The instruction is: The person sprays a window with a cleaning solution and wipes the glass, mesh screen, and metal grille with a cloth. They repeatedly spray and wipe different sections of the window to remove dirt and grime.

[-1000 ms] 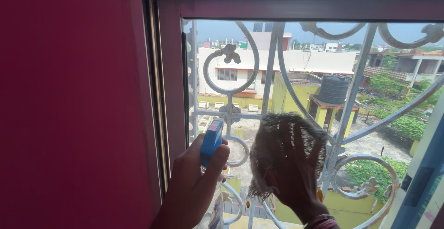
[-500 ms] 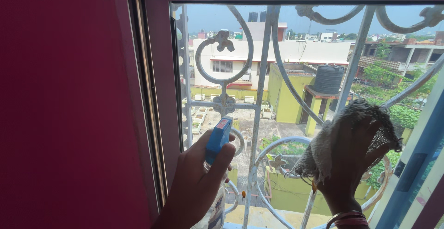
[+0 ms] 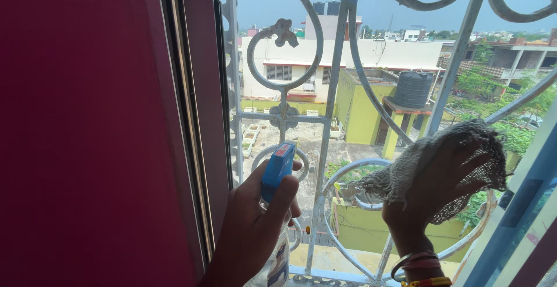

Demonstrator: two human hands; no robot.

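So the pane is backed by a white scrolled iron window grille (image 3: 333,90), with rooftops and a black water tank (image 3: 413,88) beyond it, and a magenta wall (image 3: 81,130) fills the whole left side. The left hand (image 3: 249,229) is wrapped tight around a spray bottle (image 3: 277,217) low on the glass; the bottle stands roughly upright and its blue nozzle tilts up and right, toward the pane. The right hand (image 3: 435,188) has its fingers spread flat, pressing a frayed grey mesh cloth (image 3: 441,162) on the glass at the right, bangles on the wrist.
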